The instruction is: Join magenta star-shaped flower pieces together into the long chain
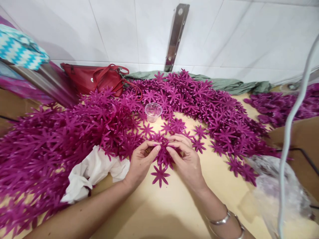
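Both my hands meet at the middle of a tan table point(159, 209). My left hand point(141, 162) and my right hand point(185, 157) pinch the same small bunch of magenta star-shaped flower pieces point(163, 154) between thumb and fingertips. One loose magenta flower piece point(159, 175) lies flat just below the bunch. A great heap of the same flower pieces point(74, 132) curves around the hands from the left to the back right. A small clear plastic cup point(153, 112) stands behind the hands among the flowers.
A crumpled white cloth point(92, 172) lies left of my left wrist. A red handbag point(96, 78) rests against the white tiled wall. A clear plastic bag point(279, 189) and a grey cable point(289, 132) are at the right. Green cloth point(231, 84) lines the back.
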`<state>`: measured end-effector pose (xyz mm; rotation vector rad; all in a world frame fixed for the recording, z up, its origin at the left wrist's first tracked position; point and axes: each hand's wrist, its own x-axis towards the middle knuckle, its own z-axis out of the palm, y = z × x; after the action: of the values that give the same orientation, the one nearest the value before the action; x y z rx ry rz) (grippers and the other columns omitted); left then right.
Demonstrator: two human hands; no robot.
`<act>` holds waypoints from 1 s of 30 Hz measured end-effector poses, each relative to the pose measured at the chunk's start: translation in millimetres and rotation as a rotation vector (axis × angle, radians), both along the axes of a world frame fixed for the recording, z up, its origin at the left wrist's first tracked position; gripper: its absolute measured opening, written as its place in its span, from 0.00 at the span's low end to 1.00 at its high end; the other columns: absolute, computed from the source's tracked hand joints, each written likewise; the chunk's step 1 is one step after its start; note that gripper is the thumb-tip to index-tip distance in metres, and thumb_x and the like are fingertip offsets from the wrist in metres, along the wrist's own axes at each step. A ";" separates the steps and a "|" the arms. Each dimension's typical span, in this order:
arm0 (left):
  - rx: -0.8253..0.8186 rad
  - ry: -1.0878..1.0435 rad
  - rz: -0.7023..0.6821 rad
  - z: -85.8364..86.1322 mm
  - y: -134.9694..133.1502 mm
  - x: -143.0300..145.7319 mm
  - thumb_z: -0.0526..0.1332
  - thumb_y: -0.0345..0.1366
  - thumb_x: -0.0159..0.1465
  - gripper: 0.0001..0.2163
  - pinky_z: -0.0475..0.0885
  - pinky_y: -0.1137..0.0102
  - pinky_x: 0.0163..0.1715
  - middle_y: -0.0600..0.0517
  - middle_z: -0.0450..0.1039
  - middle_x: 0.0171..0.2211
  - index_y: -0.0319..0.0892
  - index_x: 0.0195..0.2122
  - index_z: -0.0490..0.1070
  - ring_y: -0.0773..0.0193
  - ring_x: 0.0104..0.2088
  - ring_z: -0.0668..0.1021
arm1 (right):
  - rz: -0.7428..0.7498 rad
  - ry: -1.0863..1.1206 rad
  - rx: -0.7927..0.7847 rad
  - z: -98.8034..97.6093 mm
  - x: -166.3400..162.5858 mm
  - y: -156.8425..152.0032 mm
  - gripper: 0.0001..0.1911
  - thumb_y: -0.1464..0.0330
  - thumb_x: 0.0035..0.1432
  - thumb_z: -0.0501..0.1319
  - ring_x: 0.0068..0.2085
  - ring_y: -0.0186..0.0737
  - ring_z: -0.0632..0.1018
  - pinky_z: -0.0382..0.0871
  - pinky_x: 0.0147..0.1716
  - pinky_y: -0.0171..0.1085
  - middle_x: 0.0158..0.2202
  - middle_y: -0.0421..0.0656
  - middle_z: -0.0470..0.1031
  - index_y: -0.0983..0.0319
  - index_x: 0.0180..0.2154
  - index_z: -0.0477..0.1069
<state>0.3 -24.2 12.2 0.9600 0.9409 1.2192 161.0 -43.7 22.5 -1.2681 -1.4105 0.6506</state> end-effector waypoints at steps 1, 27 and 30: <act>0.000 -0.001 -0.010 -0.1 -0.1 0.0 0.73 0.41 0.60 0.09 0.74 0.72 0.40 0.52 0.79 0.35 0.42 0.37 0.80 0.66 0.36 0.77 | 0.003 0.012 -0.001 -1.0 -0.5 0.0 0.03 0.65 0.65 0.68 0.56 0.50 0.74 0.64 0.61 0.53 0.46 0.43 0.81 0.51 0.36 0.81; -0.032 -0.052 0.083 -7.1 4.6 -0.3 0.71 0.47 0.63 0.14 0.68 0.73 0.36 0.56 0.70 0.30 0.42 0.35 0.74 0.69 0.32 0.70 | -0.108 0.802 -0.238 1.6 -0.7 4.8 0.18 0.55 0.60 0.72 0.28 0.34 0.70 0.69 0.31 0.35 0.28 0.35 0.72 0.57 0.27 0.69; -0.031 -0.060 0.092 -6.4 5.7 -0.4 0.71 0.49 0.63 0.15 0.68 0.73 0.36 0.56 0.70 0.30 0.42 0.35 0.74 0.68 0.31 0.70 | -0.092 0.907 -0.267 1.8 3.4 7.2 0.10 0.56 0.62 0.70 0.36 0.38 0.78 0.76 0.37 0.38 0.39 0.38 0.81 0.54 0.36 0.74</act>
<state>-0.1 -18.5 5.8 0.8583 0.9625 1.3001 164.3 -36.5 24.2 -1.0095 -0.5242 1.1857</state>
